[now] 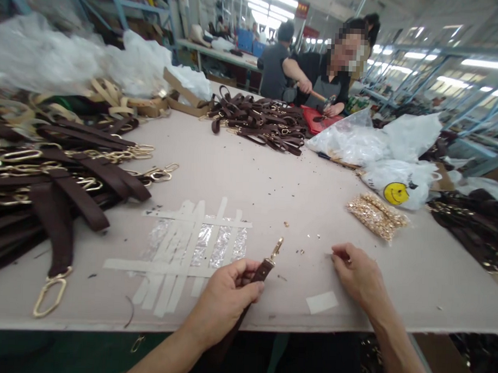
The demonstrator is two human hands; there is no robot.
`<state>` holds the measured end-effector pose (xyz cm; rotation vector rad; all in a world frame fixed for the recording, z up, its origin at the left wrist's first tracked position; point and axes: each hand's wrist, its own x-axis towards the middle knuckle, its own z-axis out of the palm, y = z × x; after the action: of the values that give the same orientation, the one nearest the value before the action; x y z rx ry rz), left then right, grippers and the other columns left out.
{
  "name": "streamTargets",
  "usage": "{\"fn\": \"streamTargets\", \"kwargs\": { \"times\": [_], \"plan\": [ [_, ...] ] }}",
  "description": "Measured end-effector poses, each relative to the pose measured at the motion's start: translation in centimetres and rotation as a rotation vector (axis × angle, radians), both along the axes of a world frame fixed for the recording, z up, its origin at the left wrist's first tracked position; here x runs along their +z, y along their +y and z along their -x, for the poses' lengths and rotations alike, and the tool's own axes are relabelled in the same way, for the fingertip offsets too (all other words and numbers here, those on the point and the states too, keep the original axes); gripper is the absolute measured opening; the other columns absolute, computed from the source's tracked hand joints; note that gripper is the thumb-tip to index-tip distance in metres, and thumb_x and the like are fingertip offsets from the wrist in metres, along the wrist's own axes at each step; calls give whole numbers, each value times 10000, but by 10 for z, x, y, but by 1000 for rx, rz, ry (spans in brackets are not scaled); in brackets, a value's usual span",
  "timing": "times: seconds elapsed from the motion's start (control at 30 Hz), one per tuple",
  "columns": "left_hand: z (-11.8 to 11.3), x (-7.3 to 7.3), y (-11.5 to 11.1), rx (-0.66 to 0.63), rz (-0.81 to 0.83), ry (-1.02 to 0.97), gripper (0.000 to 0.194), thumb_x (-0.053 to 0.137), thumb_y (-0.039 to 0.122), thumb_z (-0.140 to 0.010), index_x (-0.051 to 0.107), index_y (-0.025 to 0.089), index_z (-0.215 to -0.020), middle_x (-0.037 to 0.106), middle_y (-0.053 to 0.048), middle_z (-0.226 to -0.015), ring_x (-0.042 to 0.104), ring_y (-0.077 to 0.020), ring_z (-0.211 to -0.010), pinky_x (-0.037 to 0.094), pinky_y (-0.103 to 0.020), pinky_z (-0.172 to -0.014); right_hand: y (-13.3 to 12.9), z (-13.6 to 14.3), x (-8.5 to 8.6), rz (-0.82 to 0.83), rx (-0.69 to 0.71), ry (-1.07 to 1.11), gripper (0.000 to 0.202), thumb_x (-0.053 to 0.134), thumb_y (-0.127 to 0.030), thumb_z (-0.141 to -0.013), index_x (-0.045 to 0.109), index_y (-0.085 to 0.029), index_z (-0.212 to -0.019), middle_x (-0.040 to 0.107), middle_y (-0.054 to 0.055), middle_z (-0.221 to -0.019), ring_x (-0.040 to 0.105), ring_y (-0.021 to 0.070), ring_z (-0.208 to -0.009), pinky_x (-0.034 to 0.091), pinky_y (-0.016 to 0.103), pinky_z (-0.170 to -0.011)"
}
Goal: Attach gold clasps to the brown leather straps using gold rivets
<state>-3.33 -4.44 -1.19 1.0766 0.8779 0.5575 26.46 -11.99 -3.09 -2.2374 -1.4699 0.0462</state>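
My left hand [224, 297] is closed around a dark brown leather strap [264, 270], close to its end. A gold snap hook [278, 246] sticks out from that end, pointing away from me; the strap's other part hangs down over the table's front edge. To the right, my right hand [358, 274] is just above the tabletop with thumb and forefinger pinched together. Something tiny may be at its fingertips, but I cannot make it out. Between the hands lie small gold metal bits [299, 252] and a white paper piece [321, 303].
Brown straps with gold rings [81, 180] are heaped at left, and another strap pile [263, 119] lies at the back. A clear bag of gold hardware [376, 215] rests at right beside white plastic bags [400, 178]. Tape strips [185, 244] cover the table's left middle. Across it, a person [322, 75] holds a hammer.
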Motion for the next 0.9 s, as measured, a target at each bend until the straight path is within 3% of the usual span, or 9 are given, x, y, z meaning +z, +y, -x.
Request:
{"fn": "streamTargets", "kwargs": {
  "times": [0.2,0.33,0.6,0.73,0.9],
  "plan": [
    [-3,-1,-4,22,-66,35,157,645,165,-767,706,173,-911,684,10,-788,577,-122,-716,432,-232,-679,-2,98,5,-296,268,510,55,619,-275,-896,596,-241,-933,646,8,-874,624,168,-861,497,289,-791],
    [-2,-6,-6,36,-116,4,134,654,212,-799,706,178,-918,705,-17,-859,604,-154,-789,460,-265,-735,2,146,3,-370,410,582,113,566,-152,-918,586,-250,-970,635,11,-921,622,156,-910,491,283,-824],
    [-1,-8,-10,67,-173,11,112,647,204,-820,726,189,-897,706,-9,-839,603,-159,-786,464,-259,-736,2,156,-7,-395,303,560,117,596,-161,-911,602,-259,-974,677,1,-930,655,152,-891,516,265,-795],
    [-1,-6,-12,83,-248,35,145,624,177,-834,739,204,-919,706,-8,-850,614,-170,-807,472,-262,-745,1,162,-10,-392,210,682,72,631,-216,-893,616,-236,-960,672,17,-907,661,170,-884,537,292,-816],
    [1,-11,-17,70,-447,83,224,569,108,-864,732,225,-963,686,-13,-880,621,-177,-853,467,-274,-776,3,169,-9,-431,118,939,157,673,-283,-863,561,-236,-961,655,1,-857,666,151,-789,575,264,-712]
  ]
}}
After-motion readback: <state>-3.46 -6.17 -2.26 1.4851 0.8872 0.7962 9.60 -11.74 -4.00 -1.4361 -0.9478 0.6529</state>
